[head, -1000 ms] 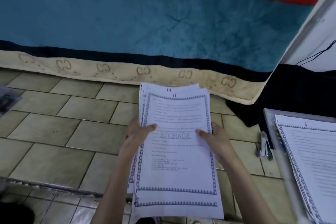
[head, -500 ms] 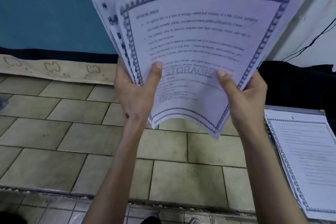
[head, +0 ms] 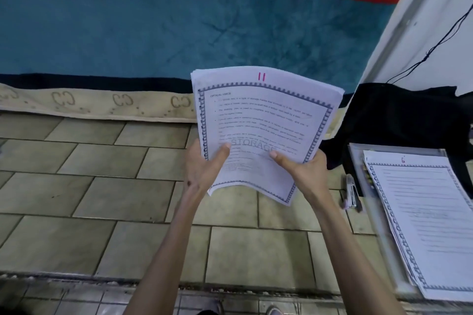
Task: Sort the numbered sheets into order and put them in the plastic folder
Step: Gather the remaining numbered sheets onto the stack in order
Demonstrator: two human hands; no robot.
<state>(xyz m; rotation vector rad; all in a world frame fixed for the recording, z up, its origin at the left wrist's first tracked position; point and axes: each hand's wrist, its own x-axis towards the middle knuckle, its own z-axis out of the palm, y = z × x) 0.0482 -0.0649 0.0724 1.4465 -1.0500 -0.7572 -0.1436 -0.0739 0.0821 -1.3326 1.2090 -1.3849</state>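
- A stack (head: 258,133) of sheets is held up at the centre of the frame, above the tiled floor (head: 102,186), by both hands.
- The left hand (head: 202,169) grips the lower left edge, thumb pressed on the top sheet; the right hand (head: 304,171) grips the lower right edge the same way. The fingers behind the paper are hidden.
- The top sheet bears a red "11", a patterned border and a faint "STORAGE" watermark. The stack bows a little, its lower edge sagging.
- At the right of the frame a second pile (head: 422,217), topped by a sheet marked "6", lies on the clear folder (head: 358,158). A stapler (head: 352,194) lies just beside it.
- The step in hand is judged to be squaring the stack and picking the next number.
- For this, the edges should be kept aligned, the grip kept light so a single sheet can be slid off by a thumb, and each red number read before it is placed.
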